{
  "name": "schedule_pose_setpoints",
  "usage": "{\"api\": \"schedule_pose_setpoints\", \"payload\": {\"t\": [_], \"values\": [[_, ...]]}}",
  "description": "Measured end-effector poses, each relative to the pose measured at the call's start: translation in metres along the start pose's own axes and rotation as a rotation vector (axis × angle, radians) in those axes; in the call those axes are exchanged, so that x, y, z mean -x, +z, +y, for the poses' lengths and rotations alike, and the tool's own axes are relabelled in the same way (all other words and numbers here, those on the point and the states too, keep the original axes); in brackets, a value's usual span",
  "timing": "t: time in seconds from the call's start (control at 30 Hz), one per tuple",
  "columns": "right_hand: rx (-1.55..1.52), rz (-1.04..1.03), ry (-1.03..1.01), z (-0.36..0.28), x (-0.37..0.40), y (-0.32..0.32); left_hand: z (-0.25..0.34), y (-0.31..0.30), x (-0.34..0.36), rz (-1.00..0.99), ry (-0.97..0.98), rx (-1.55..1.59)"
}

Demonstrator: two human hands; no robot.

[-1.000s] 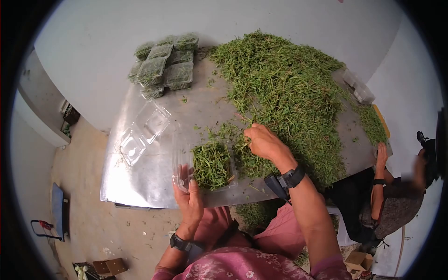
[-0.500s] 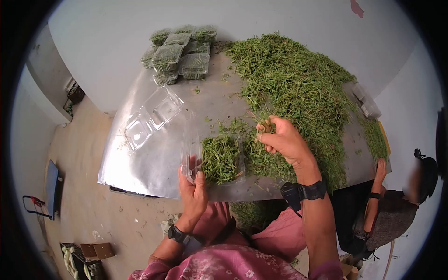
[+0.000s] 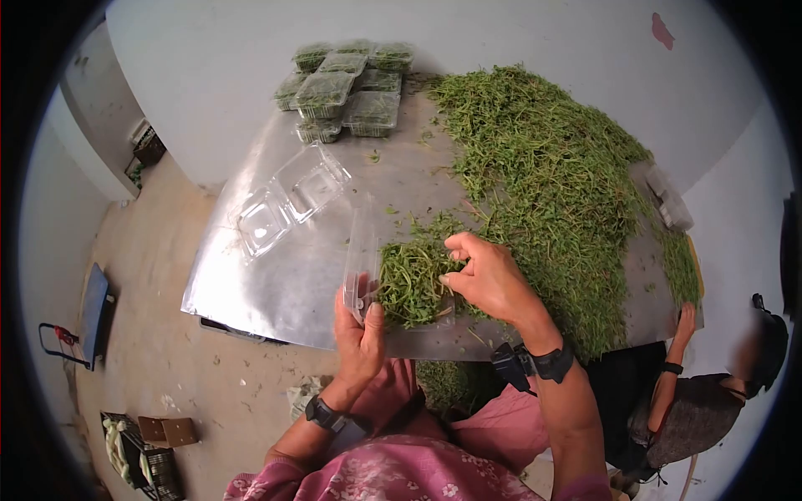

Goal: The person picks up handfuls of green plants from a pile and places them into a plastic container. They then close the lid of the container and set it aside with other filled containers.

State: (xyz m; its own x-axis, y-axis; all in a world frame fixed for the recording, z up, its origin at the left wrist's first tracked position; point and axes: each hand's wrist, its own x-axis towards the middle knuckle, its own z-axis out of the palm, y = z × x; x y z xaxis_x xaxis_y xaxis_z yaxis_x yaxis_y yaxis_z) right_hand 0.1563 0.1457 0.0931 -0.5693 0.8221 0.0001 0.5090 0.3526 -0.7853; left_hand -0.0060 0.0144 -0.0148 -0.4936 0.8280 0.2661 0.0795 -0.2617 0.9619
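Observation:
A clear plastic box (image 3: 361,250), its lid raised on the left, stands near the front edge of the metal table, full of green stems (image 3: 409,288). My left hand (image 3: 359,338) grips its left side, thumb at the near corner. Over the right side of the box is my right hand (image 3: 484,280), thumb and fingertips pinched together at the greens; what lies between the fingertips is too small to make out. A large heap of loose greens (image 3: 551,175) covers the table's right part, reaching close to the box. An empty open box (image 3: 288,204) lies to the left.
Filled, closed boxes (image 3: 347,92) are stacked at the back left of the table (image 3: 251,301). More clear containers (image 3: 668,196) stand at the far right. Another person (image 3: 702,401) is at the right, a hand at the table edge. A blue trolley (image 3: 96,313) and a crate (image 3: 142,459) are on the floor.
My right hand has moved left and down, from beside the box to the greens in it. The small bunch seen in its fingers is no longer distinct. The whole view has shifted slightly.

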Motion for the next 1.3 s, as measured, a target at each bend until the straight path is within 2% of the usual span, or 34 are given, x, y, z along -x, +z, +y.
{"api": "schedule_pose_setpoints", "payload": {"t": [0.1, 0.2, 0.3, 0.43, 0.53, 0.63, 0.67, 0.77, 0.87, 0.97, 1.13, 1.2, 1.3], "values": [[0.014, 0.0, -0.061, 0.004, -0.001, 0.005, 0.0, 0.0, 0.0, -0.002, -0.003, 0.026], [0.107, 0.043, -0.232, 0.008, -0.004, 0.016, -0.001, 0.002, -0.001, 0.039, 0.017, 0.049], [0.295, 0.097, -0.345, 0.017, -0.011, 0.034, -0.002, 0.003, -0.001, 0.04, 0.021, 0.055], [0.313, 0.041, -0.373, 0.015, -0.014, 0.031, -0.002, 0.003, -0.001, 0.041, 0.02, 0.048], [0.143, 0.091, -0.408, 0.013, -0.013, 0.02, -0.002, 0.003, 0.0, 0.034, 0.012, 0.065], [0.147, 0.169, -0.34, 0.005, -0.01, 0.0, 0.0, 0.0, 0.001, -0.006, 0.0, 0.028], [0.082, 0.161, -0.251, 0.003, -0.008, -0.005, 0.0, -0.001, 0.001, -0.01, -0.003, 0.023], [0.137, 0.158, -0.287, 0.006, -0.007, -0.015, -0.002, -0.001, 0.0, -0.012, 0.01, 0.027], [0.145, 0.061, -0.244, 0.003, -0.004, -0.012, -0.001, 0.002, -0.001, 0.027, 0.017, 0.036], [0.262, 0.003, -0.297, 0.005, -0.003, -0.002, -0.001, 0.003, -0.001, 0.042, 0.019, 0.04], [0.548, 0.133, -0.402, 0.014, -0.006, 0.027, -0.001, 0.001, 0.0, -0.006, 0.008, 0.015], [0.602, 0.145, -0.442, 0.012, -0.003, 0.037, 0.006, 0.002, 0.001, -0.006, -0.017, 0.001], [0.598, 0.151, -0.482, 0.012, -0.002, 0.039, -0.002, 0.0, 0.0, -0.01, 0.065, -0.099]]}}
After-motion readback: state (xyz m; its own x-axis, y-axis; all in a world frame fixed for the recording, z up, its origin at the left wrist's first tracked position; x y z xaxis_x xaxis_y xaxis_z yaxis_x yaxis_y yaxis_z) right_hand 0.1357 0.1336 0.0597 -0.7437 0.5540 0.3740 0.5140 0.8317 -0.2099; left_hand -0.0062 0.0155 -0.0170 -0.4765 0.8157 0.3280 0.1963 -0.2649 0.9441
